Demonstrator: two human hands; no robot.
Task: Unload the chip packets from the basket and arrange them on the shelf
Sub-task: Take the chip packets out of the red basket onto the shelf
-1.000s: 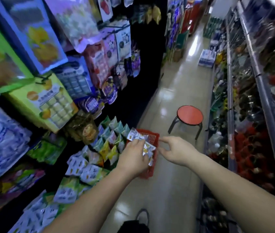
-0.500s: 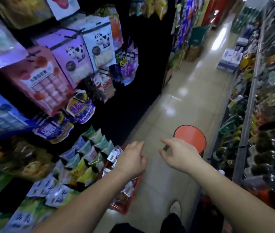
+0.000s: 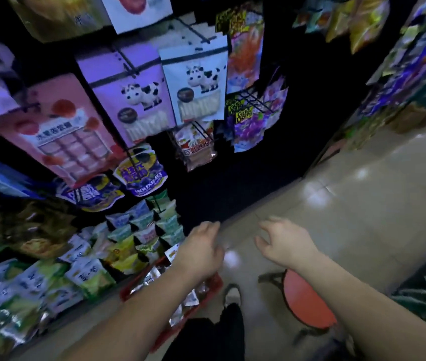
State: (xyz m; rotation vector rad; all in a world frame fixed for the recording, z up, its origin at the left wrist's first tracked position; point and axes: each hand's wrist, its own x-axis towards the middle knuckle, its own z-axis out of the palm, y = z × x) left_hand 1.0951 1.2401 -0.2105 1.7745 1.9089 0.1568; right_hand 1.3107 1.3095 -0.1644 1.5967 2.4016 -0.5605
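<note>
A red basket (image 3: 213, 281) stands on the floor below my left arm, with silvery chip packets (image 3: 149, 278) inside. My left hand (image 3: 201, 250) hovers over it with curled fingers, and the corner of a small white chip packet (image 3: 171, 254) sticks out beside it, apparently held. Beside it, my right hand (image 3: 284, 243) hangs in the air, fingers loosely curled and holding nothing. Rows of green, yellow and white chip packets (image 3: 144, 230) stand on the low shelf left of the basket.
Large hanging snack bags (image 3: 133, 100) fill the rack above the low shelf. A red round stool (image 3: 308, 300) stands under my right forearm. My shoe (image 3: 232, 293) is next to the basket. Tiled aisle floor (image 3: 363, 204) stretches ahead, with more shelving on the right.
The view has swung up and forward; basket and stool now lie lower in the frame, under my arms. Both hands have risen above the basket, the left still beside the small packet.
</note>
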